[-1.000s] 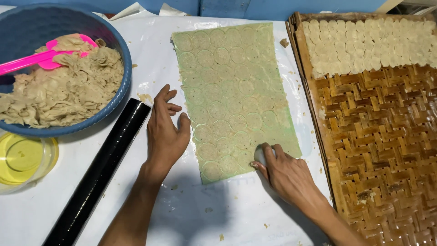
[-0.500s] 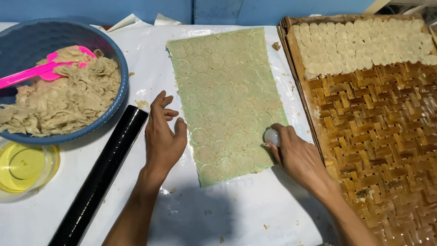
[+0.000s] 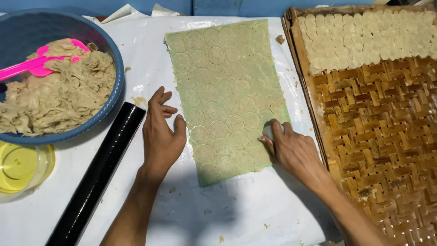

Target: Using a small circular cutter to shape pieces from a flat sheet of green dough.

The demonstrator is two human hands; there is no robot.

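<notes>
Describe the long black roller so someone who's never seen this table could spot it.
Start at the big blue bowl of dough scraps on the left. Just below its rim, the black roller lies diagonally on the white sheet, beside the left hand. It is the only dark, glossy cylinder here.

At far left I see a blue bowl [image 3: 114,68] filled with crumpled beige dough scraps [image 3: 54,100], a pink spatula [image 3: 34,64] lying in it. Just near of it a clear cup of yellow liquid [image 3: 20,166] stands on the white-covered worktop [image 3: 227,214]. A black rolling pin [image 3: 100,171] lies slantwise beside the bowl. On the right I see a woven bamboo tray [image 3: 387,150] with rows of pale dough rounds [image 3: 364,36] along its far end.
</notes>
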